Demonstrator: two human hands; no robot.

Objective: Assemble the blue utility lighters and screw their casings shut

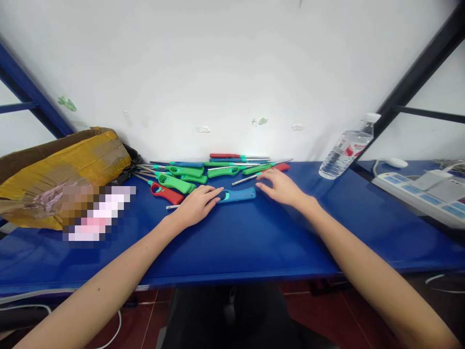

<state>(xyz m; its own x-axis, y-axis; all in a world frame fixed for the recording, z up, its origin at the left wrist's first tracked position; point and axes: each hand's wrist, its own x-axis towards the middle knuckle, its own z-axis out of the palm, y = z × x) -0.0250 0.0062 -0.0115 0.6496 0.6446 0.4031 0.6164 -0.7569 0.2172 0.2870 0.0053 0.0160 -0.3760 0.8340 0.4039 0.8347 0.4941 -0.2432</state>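
A blue long-necked gas lighter (240, 195) lies crosswise on the blue table, its metal tip pointing left. Over its neck and trigger part is my left hand (198, 203), with fingers and thumb closed around it; the hand hides the middle of the lighter. My right hand (279, 186) is just past the handle end, fingers curved and apart, holding nothing. Behind the right fingertips lies a red lighter (282, 167) with its metal neck slanting down to the left. Several green lighters (176, 183) and another red lighter (166, 193) lie in a loose pile beyond my left hand.
A cardboard box wrapped in yellow tape (98, 155) stands at the left, with a blurred patch before it. At the right are a tilted-looking water bottle (345, 152) and a white power strip (421, 196). A white wall (232, 72) closes off the table's back.
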